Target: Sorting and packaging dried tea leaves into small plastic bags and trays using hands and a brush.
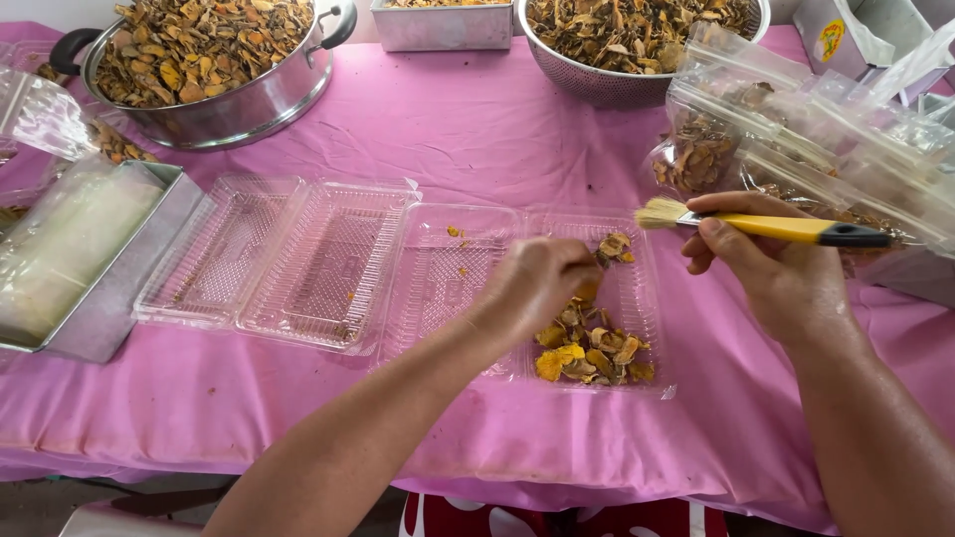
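A yellow-handled brush (766, 227) is gripped by the right hand (766, 268); dried slices (592, 348) in a clear tray (637, 298) are pinched by the closed left hand (537, 283).

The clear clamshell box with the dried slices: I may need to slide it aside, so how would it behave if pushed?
The clear clamshell box looks thin, so it probably flexes and slides easily on the pink cloth. Its dried slices lie loose at one end, so they may shift or spill.
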